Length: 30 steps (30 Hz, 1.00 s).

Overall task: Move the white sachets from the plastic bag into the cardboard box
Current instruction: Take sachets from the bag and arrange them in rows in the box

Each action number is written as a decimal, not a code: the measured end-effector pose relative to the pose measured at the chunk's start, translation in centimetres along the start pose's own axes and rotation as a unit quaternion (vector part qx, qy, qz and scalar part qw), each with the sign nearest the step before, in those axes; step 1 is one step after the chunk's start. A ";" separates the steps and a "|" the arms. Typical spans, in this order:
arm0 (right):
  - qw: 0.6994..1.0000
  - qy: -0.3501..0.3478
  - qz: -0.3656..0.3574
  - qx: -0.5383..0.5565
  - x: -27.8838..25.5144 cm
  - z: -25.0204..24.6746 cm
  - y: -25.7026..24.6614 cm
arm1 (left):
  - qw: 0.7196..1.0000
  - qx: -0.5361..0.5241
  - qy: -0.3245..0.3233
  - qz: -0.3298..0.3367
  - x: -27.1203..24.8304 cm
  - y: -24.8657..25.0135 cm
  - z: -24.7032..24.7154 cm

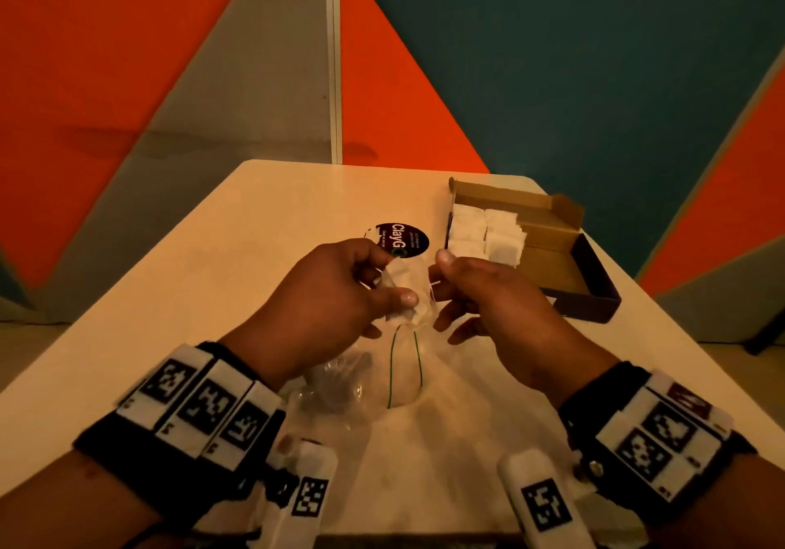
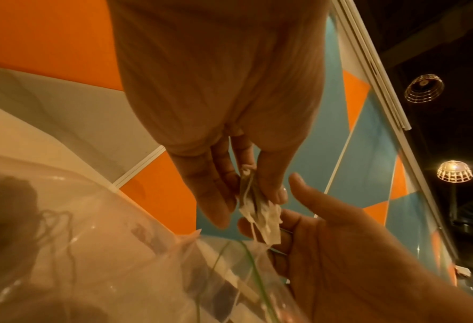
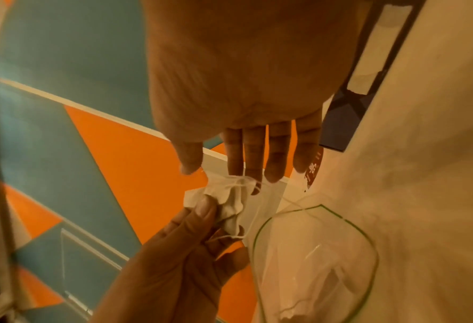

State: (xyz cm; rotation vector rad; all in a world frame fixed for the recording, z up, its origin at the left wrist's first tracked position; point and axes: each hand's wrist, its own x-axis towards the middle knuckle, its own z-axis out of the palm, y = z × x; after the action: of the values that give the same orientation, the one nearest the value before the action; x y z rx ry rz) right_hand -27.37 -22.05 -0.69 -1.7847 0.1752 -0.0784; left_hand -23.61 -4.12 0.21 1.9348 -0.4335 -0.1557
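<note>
my left hand (image 1: 327, 293) had its thumb and fingers curled round a small bunch of white sachets (image 1: 403, 289), pinching them just above the mouth of the plastic bag (image 1: 395, 378). i judged i held them raised there so their strings would hang free of the bag rather than drag it along. my right hand (image 1: 480, 293) was just beside the bunch, its fingers nearly straight and spread, gripping nothing; from the right wrist view the fingertips (image 3: 236, 168) sat at the strings, though i could not tell whether they touched. i took it as a hand readying to receive the bunch, since the cardboard box (image 1: 569, 259) lay on its side of the table.

the bag lay slack on the near middle of the table (image 1: 212, 251), its green-edged mouth gaping toward the far side, and at least one sachet seemed to remain inside. the box sat at the far right, close to the table's right edge, its flap (image 1: 565, 208) folded back, with stacked sachets (image 1: 484, 234) filling its left part and bare bottom showing on its near right. the stretch from my hands to the box was open, with only a round dark label (image 1: 403, 238) just beyond my hands. the room for the next load was to the right of the stack.
</note>
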 end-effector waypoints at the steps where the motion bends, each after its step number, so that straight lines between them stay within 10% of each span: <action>1: 0.999 -0.003 -0.017 -0.031 0.1 0.0 0.0 | 1.000 0.006 -0.004 -0.002 0.1 0.1 0.0; 20: 0.967 0.005 -0.057 -0.248 2.1 -6.9 0.3 | 0.999 0.039 -0.030 -0.011 3.3 0.0 -4.5; 30: 0.974 0.085 -0.154 -0.142 1.3 -5.5 -1.8 | 0.976 -0.196 -0.079 -0.059 2.8 0.2 -2.1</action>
State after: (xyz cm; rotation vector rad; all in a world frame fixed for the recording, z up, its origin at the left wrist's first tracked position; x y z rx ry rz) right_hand -26.71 -27.17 2.26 -2.0795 0.0297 -0.4501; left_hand -20.43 -3.37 1.47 1.5644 -0.3613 -0.4428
